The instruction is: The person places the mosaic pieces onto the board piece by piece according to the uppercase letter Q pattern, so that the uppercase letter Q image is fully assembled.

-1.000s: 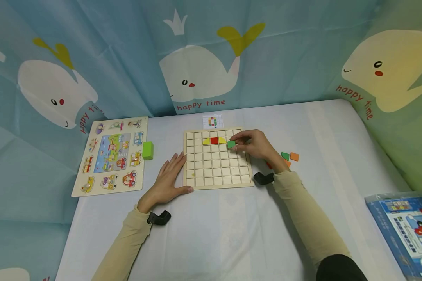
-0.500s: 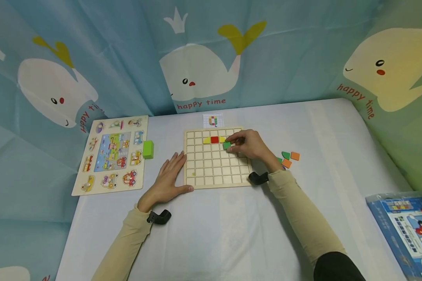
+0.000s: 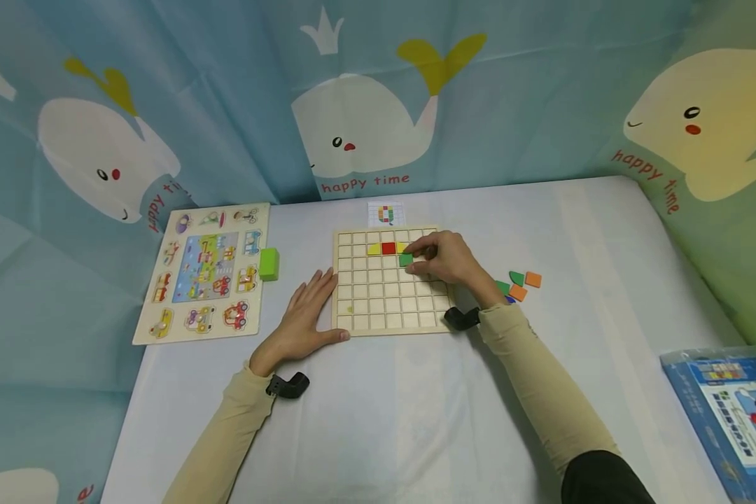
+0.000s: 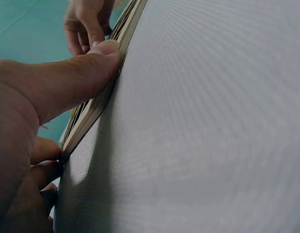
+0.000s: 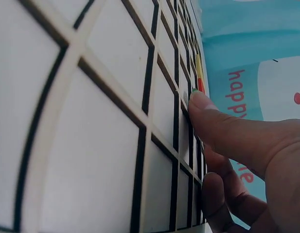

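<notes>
A wooden grid board point(image 3: 376, 304) lies on the white table. In its second row sit a red square tile point(image 3: 388, 248) and two yellow tiles; the nearer-left yellow tile point(image 3: 374, 249) is fully seen, the other is partly behind fingers. My right hand point(image 3: 449, 260) pinches a green square tile point(image 3: 406, 260) at a cell just below the right yellow tile. In the right wrist view only a sliver of green shows at the thumb tip. My left hand point(image 3: 304, 323) rests at the board's front left corner, fingers extended along the left side, its thumb point(image 4: 86, 73) on the front edge.
Loose orange, green and blue tiles point(image 3: 518, 292) lie right of the board, partly behind the right wrist. A pattern card point(image 3: 386, 214) is behind the board. At left are a picture puzzle point(image 3: 204, 269) and a green block point(image 3: 269, 264); a blue box point(image 3: 724, 413) lies at right.
My right hand has moved slightly left and brought the green tile from the right over to the cell below the yellow tile. My left hand has stayed at the board's corner.
</notes>
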### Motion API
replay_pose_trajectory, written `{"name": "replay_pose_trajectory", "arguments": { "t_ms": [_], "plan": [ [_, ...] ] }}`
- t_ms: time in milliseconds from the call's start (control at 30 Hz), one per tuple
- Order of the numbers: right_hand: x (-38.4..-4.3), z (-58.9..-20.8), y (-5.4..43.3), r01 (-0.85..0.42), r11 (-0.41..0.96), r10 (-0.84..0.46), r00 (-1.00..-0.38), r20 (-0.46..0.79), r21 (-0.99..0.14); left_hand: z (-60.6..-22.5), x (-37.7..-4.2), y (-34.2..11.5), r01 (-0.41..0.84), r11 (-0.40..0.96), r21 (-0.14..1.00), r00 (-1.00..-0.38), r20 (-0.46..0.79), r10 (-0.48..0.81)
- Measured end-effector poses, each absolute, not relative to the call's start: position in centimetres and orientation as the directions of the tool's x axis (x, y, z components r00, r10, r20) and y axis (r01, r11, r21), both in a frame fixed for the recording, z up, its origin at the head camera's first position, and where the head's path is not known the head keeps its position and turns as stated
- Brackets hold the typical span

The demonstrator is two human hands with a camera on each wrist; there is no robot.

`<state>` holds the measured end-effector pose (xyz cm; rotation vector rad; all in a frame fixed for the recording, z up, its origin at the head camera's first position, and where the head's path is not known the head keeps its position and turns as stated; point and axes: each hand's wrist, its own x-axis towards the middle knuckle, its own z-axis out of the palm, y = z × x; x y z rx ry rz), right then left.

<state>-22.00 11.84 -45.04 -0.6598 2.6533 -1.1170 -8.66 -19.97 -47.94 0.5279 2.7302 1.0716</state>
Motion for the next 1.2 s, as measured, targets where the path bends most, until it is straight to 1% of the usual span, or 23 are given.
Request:
{"name": "replay_pose_trajectory", "arguments": {
  "t_ms": [300, 767, 1200],
  "plan": [
    [-22.0, -44.96, 12.23, -0.286, 0.606, -0.447, -0.894, -0.02, -0.742, -47.81, -8.88, -19.78, 0.257, 0.68, 0.687, -0.925, -0.029, 0.379],
    [-22.04, -45.14, 11.73, -0.304, 0.651, -0.433, -0.901, -0.012, -0.696, -47.75, -8.84, -19.73, 0.258, 0.689, 0.677, -0.925, -0.033, 0.379],
    [-21.84, -45.03, 11.48, -0.289, 0.64, -0.438, -0.899, -0.028, -0.712, -47.77, -8.6, -19.88, 0.253, 0.678, 0.69, -0.926, -0.03, 0.376]
  ]
}}
